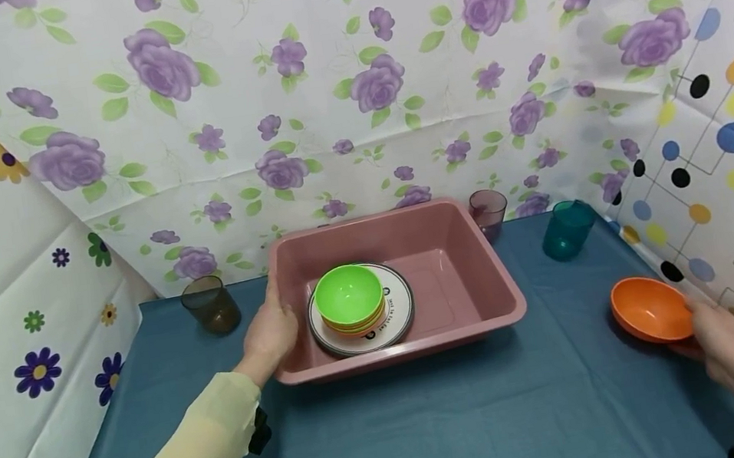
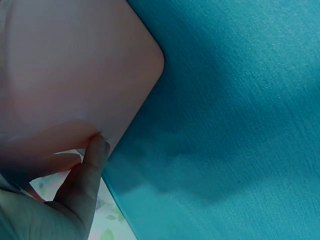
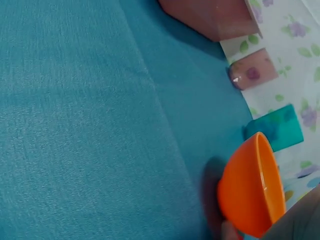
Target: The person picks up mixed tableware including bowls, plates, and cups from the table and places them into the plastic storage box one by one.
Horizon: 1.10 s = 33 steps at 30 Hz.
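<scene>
Head view: L grip (image 1: 272,336) holds pink tub (image 1: 455,291) by its side, prob. to steady it; bowl stack (image 1: 350,299) on plate (image 1: 400,306) inside, R of that grip. R grip (image 1: 728,344) holds orange bowl (image 1: 649,312), just L of it.

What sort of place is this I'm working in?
Probably a staged tabletop corner rather than a real kitchen: patterned sheets screen a blue-covered table, where dishware such as the orange bowl is set out around a pink basin.
</scene>
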Tool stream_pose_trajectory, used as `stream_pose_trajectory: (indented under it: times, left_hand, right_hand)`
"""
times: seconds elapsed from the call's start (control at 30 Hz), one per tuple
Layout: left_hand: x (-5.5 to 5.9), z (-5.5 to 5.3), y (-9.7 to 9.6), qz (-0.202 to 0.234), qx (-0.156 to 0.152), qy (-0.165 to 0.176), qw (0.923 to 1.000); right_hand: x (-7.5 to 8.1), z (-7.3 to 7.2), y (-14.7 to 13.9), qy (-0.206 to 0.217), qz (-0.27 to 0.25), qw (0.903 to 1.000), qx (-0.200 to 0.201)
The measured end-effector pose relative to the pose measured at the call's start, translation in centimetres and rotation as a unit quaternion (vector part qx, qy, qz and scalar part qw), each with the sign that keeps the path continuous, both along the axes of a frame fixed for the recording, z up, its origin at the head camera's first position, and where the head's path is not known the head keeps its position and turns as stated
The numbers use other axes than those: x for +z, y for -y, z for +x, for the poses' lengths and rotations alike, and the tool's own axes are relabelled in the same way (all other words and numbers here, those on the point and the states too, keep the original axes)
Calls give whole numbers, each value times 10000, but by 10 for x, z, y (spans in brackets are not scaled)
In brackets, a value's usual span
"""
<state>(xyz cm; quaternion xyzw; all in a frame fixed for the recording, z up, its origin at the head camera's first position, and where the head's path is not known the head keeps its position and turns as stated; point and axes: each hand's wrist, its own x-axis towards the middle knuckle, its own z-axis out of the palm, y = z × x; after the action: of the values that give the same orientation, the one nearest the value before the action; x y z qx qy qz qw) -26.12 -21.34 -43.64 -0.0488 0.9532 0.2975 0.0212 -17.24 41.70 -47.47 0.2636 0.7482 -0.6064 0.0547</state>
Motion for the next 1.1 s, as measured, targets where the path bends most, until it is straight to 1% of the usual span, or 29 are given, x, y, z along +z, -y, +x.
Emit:
stream_pose_trajectory:
  times: [0.07, 0.13, 0.2, 0.27, 0.33, 0.47, 0.6, 0.73, 0.83, 0.9, 1.0, 1.1]
  left_hand:
    - [1, -1, 0, 5, 5, 19, 10000]
    - [1, -1, 0, 19, 11, 67, 10000]
    - [1, -1, 0, -14, 21, 109, 9999]
    - [1, -1, -1, -57, 38, 140, 9999]
    - [2, 0, -2, -102, 71, 157, 9998]
    - [2, -1, -2, -97, 81, 160, 9998]
    - [2, 0, 0, -50, 62, 146, 9999]
    - [3, 1, 0, -43, 66, 131, 9999]
    - [2, 0, 0, -74, 76, 125, 9999]
    - [2, -1, 1, -90, 81, 130, 9998]
    - [0, -2, 0, -100, 95, 136, 9998]
    - [-1, -2, 0, -117, 111, 177, 9997]
  right_hand:
    - [-1, -2, 1, 218, -597, 9968, -479]
    - [-3, -4, 2, 466, -1081, 9883, -973]
    - [-4, -6, 2, 682, -1363, 9790, -1357]
    - [-6, -6, 2, 791, -1594, 9721, -1530]
    - [-6, -6, 1, 843, -1799, 9667, -1615]
    - [-8, -7, 0, 803, -2003, 9631, -1606]
    - [-12, -8, 0, 750, -1937, 9658, -1552]
    - [-14, -9, 1, 720, -1694, 9732, -1378]
    - [-17, -10, 2, 694, -1350, 9812, -1189]
    - [-18, -11, 3, 693, -1157, 9846, -1114]
    - [-19, -11, 5, 701, -1007, 9868, -1061]
    - [-20, -12, 6, 684, -1044, 9869, -1021]
